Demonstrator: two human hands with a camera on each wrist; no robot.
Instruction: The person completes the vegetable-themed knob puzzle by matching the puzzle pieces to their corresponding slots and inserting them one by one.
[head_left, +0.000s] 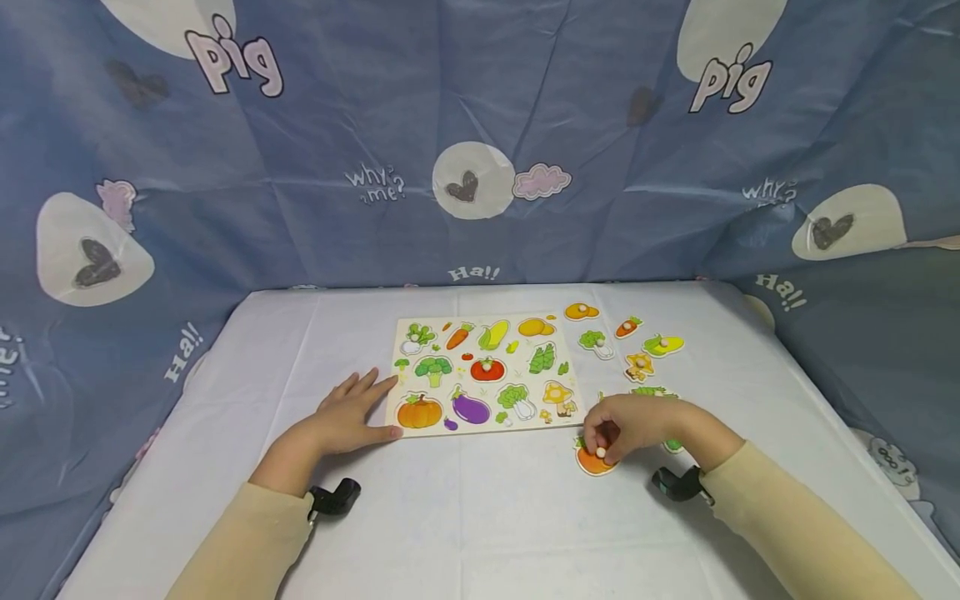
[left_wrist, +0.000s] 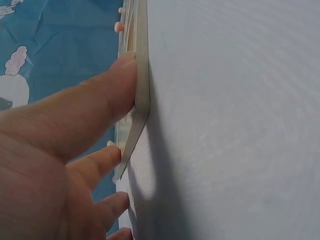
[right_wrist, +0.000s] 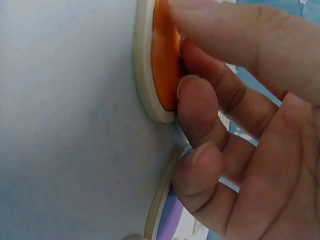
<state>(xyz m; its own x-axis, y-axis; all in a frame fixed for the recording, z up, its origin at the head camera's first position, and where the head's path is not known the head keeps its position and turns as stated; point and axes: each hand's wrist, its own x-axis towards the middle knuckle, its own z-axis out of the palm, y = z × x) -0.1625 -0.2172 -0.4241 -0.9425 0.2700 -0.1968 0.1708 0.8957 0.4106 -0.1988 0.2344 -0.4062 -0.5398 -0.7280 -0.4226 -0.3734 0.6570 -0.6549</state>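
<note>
A wooden vegetable puzzle board point(head_left: 450, 342) lies flat, its tomato point(head_left: 487, 371) bearing a small knob. My left hand point(head_left: 348, 412) is at the board's left side with spread, fairly straight fingers; in the left wrist view the thumb point(left_wrist: 100, 107) presses the board's edge point(left_wrist: 142, 60). Beside the board's lower right corner, my right hand point(head_left: 637, 425) pinches the knob of an orange pumpkin piece point(head_left: 594, 463) between thumb and finger. The right wrist view shows the pumpkin piece point(right_wrist: 167, 65) by the fingertips. Below it is a purple piece point(right_wrist: 170, 215), partly hidden by the hand.
Right of the board lie loose knobbed pieces: a potato point(head_left: 581, 311), carrot point(head_left: 628, 327), corn point(head_left: 663, 346), mushroom point(head_left: 639, 366) and bok choy point(head_left: 597, 342). Green pieces point(head_left: 652, 391) show partly behind my right hand. A white cloth covers the table; a blue patterned curtain point(head_left: 322, 233) hangs behind.
</note>
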